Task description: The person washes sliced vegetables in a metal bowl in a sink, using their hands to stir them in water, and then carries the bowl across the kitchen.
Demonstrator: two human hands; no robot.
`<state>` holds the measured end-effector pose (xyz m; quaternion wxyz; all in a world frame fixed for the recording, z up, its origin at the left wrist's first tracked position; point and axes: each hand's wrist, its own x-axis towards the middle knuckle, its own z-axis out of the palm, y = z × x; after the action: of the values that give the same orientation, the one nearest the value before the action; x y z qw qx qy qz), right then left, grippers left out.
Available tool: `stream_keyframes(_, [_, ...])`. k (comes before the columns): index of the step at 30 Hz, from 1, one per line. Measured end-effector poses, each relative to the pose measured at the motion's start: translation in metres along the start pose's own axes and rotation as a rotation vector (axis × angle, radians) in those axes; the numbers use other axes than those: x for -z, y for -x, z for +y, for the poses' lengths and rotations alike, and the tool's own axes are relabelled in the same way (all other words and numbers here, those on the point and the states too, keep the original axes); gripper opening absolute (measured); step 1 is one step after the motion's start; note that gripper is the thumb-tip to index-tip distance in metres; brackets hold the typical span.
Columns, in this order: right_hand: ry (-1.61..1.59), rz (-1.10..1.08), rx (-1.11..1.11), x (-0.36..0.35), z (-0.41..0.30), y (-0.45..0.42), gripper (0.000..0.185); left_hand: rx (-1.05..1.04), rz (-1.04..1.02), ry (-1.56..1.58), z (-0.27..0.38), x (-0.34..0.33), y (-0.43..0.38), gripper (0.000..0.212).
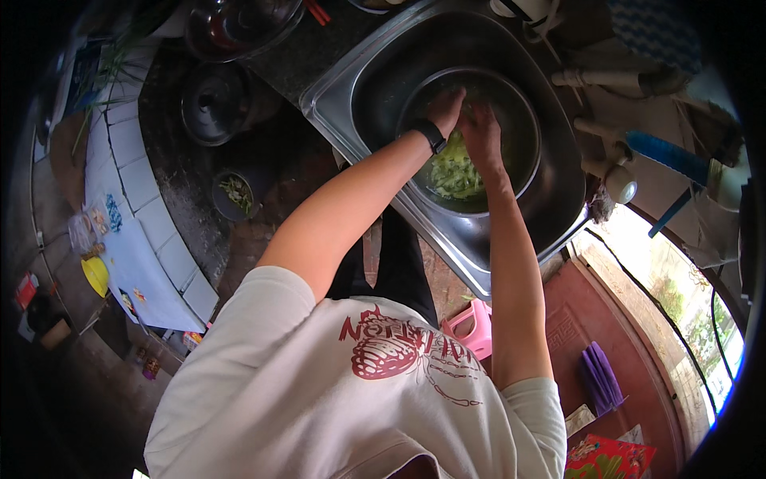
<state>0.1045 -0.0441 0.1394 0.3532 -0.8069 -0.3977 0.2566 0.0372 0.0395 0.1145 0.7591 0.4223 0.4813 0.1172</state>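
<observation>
Both of my hands are inside a round metal basin [522, 167] that stands in a stainless steel sink [374, 102]. The basin holds water and pale green cut vegetable pieces [455, 170], gathered mostly on the side nearer to me. My left hand [446, 112], with a dark band on its wrist, reaches over the basin's far half. Close beside it, my right hand [482, 135] dips down at the far end of the vegetables. Shadow and water hide the fingertips, so whether either hand grips any pieces is unclear.
Left of the sink are a lidded pot [212, 105] and a small bin [234, 196] with vegetable scraps. A large metal bowl [239, 30] sits on the dark counter. A pink plastic stool [477, 329] stands below the sink, near a reddish door [616, 323]. Blue-bladed tools [667, 157] are at right.
</observation>
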Motion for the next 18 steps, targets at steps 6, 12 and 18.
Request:
stream_keyframes(6, [-0.170,-0.008,-0.036,0.048,-0.005,0.055,0.049,-0.100,-0.070,-0.430,0.003,0.025,0.034,0.037])
stream_keyframes(12, [0.301,0.313,-0.168,-0.012,0.066,0.069,0.059,0.037,0.175,-0.013,-0.045,0.011,0.013,0.046])
stream_keyframes(18, [-0.154,0.296,-0.132,-0.028,-0.029,0.061,0.027,0.269,-0.042,0.381,-0.056,0.006,0.010,0.042])
